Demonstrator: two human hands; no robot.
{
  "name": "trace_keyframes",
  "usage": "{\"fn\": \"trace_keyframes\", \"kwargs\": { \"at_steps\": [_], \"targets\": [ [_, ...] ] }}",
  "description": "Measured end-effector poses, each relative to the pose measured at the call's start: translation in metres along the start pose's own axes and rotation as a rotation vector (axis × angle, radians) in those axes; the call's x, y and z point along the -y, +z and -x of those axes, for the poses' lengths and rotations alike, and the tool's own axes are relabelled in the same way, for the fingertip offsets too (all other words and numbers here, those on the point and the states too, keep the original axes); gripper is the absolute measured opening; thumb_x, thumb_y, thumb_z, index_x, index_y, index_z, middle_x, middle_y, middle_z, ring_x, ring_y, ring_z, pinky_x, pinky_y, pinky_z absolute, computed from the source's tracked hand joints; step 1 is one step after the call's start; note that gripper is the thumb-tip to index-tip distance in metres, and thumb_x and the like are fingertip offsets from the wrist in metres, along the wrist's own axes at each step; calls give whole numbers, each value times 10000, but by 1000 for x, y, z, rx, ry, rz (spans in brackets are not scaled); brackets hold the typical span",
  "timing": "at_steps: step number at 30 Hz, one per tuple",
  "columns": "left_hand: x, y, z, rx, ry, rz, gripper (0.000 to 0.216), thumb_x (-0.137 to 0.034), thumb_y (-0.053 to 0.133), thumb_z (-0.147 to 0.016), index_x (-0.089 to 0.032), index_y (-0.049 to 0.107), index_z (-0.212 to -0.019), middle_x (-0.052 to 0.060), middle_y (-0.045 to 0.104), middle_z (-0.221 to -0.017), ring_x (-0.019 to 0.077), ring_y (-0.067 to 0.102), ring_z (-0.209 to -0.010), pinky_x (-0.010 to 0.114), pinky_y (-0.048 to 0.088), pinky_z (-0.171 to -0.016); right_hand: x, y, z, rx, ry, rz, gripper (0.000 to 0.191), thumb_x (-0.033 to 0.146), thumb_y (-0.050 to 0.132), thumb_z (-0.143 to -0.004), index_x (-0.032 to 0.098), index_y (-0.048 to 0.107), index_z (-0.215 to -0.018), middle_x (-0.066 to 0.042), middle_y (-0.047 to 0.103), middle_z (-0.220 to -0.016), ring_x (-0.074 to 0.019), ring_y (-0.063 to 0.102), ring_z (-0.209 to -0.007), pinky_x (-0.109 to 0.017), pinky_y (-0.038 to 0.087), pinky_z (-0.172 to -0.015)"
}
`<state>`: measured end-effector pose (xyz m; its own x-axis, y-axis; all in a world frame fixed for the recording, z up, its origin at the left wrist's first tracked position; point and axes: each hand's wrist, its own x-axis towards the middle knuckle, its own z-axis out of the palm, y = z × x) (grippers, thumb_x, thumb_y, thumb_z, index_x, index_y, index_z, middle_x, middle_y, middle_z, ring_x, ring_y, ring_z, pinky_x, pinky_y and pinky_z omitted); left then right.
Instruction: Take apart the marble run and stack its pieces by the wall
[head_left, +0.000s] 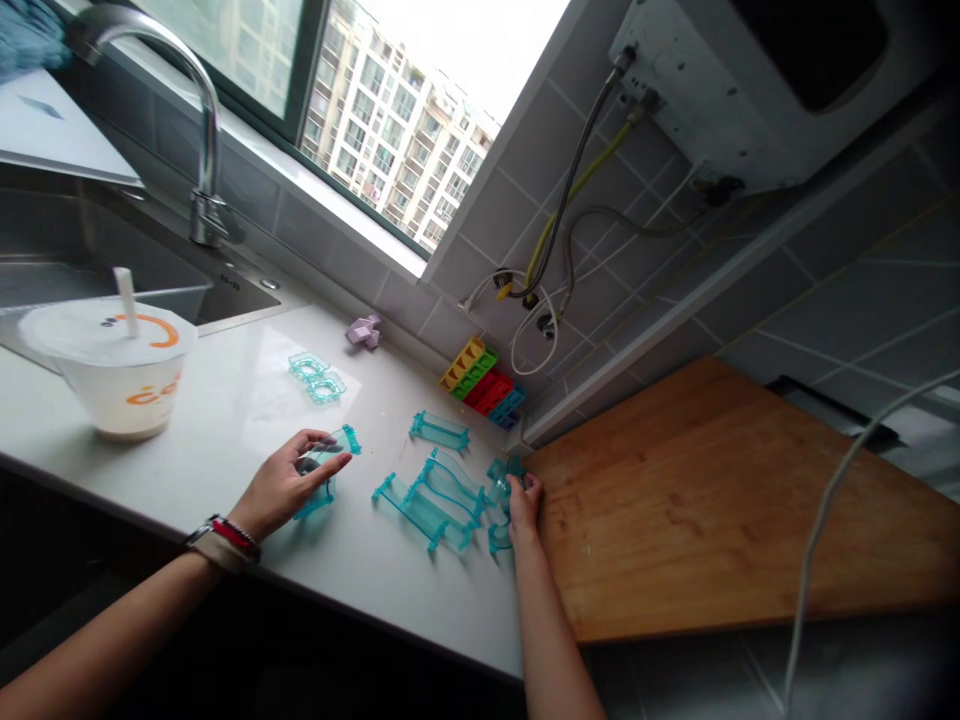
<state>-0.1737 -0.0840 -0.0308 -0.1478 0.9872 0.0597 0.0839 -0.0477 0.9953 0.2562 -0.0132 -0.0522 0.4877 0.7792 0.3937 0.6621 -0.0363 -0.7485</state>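
Observation:
Several clear teal plastic track pieces lie on a white counter (247, 400). My left hand (285, 485) rests over one teal piece (330, 465), fingers curled around it. My right hand (523, 503) pinches a small teal piece (499, 478) by the edge of a wooden board (712, 500). Between the hands lie two long teal track pieces (431, 500), with another teal piece (439, 430) behind them. Two small square teal frames (317, 376) sit farther back.
A lidded white cup with a straw (116, 365) stands at the left front beside a steel sink (90, 260) and tap (202, 140). A lilac block (364, 330) and a stack of coloured blocks (484, 385) sit near the tiled wall. Hoses hang from a wall appliance (750, 80).

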Motion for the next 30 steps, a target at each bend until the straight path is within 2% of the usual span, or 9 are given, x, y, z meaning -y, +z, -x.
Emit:
{"fn": "trace_keyframes", "kwargs": {
  "at_steps": [4, 6, 8, 10, 15, 20, 24, 26, 30],
  "targets": [
    [-1, 0, 1, 8, 4, 13, 567, -615, 766, -752, -192, 621, -1101, 90, 716, -1065, 213, 691, -758, 310, 569, -662, 7, -9, 13, -10, -99, 53, 300, 293, 633, -953, 137, 645, -1210, -153, 635, -1316, -297, 609, -1216, -498, 483, -1050],
    [-2, 0, 1, 14, 8, 15, 558, -615, 764, -756, -193, 621, -1093, 90, 714, -1069, 213, 691, -766, 308, 566, -666, 14, -15, 23, -12, -165, 72, 288, 254, 564, -930, 113, 670, -1158, -205, 619, -1354, -315, 548, -1306, -485, 403, -1126],
    [-3, 1, 1, 20, 8, 8, 554, -620, 758, -760, -199, 621, -1092, 83, 717, -1054, 209, 688, -752, 306, 563, -660, 20, -22, 33, -9, -213, 93, 319, 244, 501, -924, 105, 681, -1146, -222, 595, -1391, -306, 524, -1335, -460, 382, -1137],
    [-4, 1, 1, 32, 6, 0, 552, -628, 750, -765, -203, 619, -1093, 72, 720, -1019, 208, 685, -728, 308, 561, -646, 25, -27, 41, 27, -248, 122, 318, 245, 483, -918, 122, 706, -1108, -203, 629, -1355, -287, 568, -1281, -427, 416, -1100],
    [-5, -1, 2, 36, 1, -23, 548, -641, 740, -767, -219, 617, -1094, 44, 719, -962, 210, 693, -695, 318, 572, -644, 27, -35, 47, 167, -255, 229, 300, 247, 493, -903, 159, 755, -1020, -138, 769, -1038, -275, 695, -981, -379, 499, -928],
    [-3, -2, 1, 15, -5, -37, 573, -657, 741, -751, -223, 616, -1103, 47, 727, -940, 229, 701, -719, 349, 592, -674, 27, -39, 52, 214, -233, 310, 357, 286, 517, -919, 138, 737, -1158, -174, 751, -1158, -283, 687, -1075, -360, 478, -965],
    [-6, 0, 1, 19, -4, -5, 551, -641, 748, -757, -218, 613, -1083, 49, 721, -981, 198, 682, -689, 308, 573, -636, 35, -37, 57, 193, -222, 331, 414, 334, 537, -925, 111, 697, -1234, -202, 699, -1244, -296, 641, -1167, -374, 455, -1006],
    [-10, 0, 1, 27, -2, 10, 542, -629, 760, -752, -214, 615, -1068, 52, 719, -986, 187, 672, -672, 295, 562, -621, 42, -35, 57, 192, -201, 333, 412, 357, 565, -916, 109, 701, -1216, -197, 721, -1166, -299, 671, -1091, -367, 481, -948],
    [-17, -2, 1, 27, 1, 2, 538, -619, 774, -744, -209, 622, -1058, 58, 719, -968, 192, 670, -680, 312, 571, -655, 55, -27, 50, 236, -158, 323, 306, 317, 616, -885, 162, 740, -1118, -118, 775, -902, -274, 721, -829, -326, 505, -752]
  ]
}}
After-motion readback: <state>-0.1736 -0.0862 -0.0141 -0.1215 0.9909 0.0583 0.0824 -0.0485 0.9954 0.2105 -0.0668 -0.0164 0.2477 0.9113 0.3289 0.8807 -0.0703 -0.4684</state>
